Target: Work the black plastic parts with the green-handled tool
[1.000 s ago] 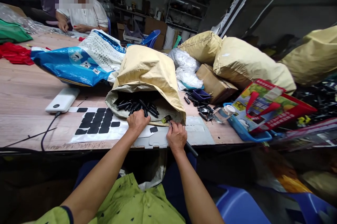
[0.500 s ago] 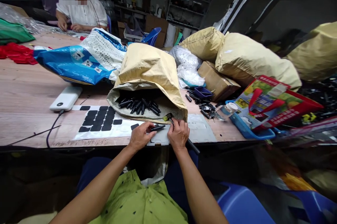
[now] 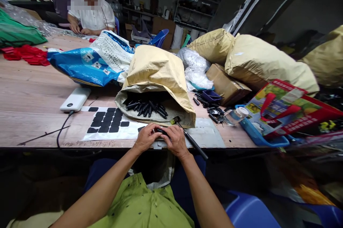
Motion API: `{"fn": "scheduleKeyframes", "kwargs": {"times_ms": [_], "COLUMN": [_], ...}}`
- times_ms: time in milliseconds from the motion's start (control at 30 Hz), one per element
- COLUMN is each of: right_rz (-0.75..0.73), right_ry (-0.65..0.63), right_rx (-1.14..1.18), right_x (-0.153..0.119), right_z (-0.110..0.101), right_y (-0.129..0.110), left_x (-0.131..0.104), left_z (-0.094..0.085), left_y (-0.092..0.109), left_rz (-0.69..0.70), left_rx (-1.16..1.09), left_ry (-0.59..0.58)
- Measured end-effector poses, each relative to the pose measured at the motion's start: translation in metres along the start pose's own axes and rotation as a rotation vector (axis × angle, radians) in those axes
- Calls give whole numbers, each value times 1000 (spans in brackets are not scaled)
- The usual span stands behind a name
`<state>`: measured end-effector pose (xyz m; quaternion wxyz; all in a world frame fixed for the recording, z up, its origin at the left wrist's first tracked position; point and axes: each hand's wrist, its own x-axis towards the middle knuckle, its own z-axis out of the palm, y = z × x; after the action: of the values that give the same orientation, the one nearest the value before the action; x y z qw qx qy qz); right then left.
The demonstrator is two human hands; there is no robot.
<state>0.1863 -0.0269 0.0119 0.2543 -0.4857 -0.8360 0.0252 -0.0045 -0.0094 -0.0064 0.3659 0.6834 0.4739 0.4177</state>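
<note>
Black piece point(image 3: 160, 131), slim and rounded, held between both hands just in front of a tan sack point(image 3: 158, 65), near the front edge of the bench point(image 3: 32, 92).

Head view, looking forward and down: the left hand point(image 3: 146, 138) has its grip pinched closely on one end of the piece, and the right hand point(image 3: 175, 138) has its grip curled over the other, leaving little gap. (The fingers hide much of it, so its exact shape and the contact of each fingertip cannot be told.) The piece looks small and smooth, so uneven finger pressure could make it slip; this near the edge, it could roll off and drop.

Beside the right hand, a tool with a long black handle point(image 3: 196, 145) slants out past the edge. A sideways move of the right wrist could catch that overhang and tip the tool down.

More black pieces point(image 3: 146, 107) lie heaped in the sack's mouth; a tug on its loose lip could spill them. Left of the sack, dark squares point(image 3: 107, 119) sit on a white sheet point(image 3: 125, 133), which a dragging left hand could shift or crease.
</note>
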Motion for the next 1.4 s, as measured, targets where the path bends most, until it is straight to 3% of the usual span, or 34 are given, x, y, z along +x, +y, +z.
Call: {"fn": "scheduleKeyframes", "kwargs": {"times_ms": [200,667,967,1400], "right_rz": [4,39,158,124], "right_ry": [16,67,102,71], "right_rx": [20,-22,57,-34], "right_x": [0,4,5,5], "right_z": [7,26,25,18], "right_y": [1,-18,-17,-24], "left_x": [-1,-4,-2,-1], "left_z": [-1,3,-1,-4], "left_y": [2,6,2,3], "left_rz": [17,-1,11,16], "left_rx": [18,109,-54,-55], "left_ry": [-20,70,97,36]}}
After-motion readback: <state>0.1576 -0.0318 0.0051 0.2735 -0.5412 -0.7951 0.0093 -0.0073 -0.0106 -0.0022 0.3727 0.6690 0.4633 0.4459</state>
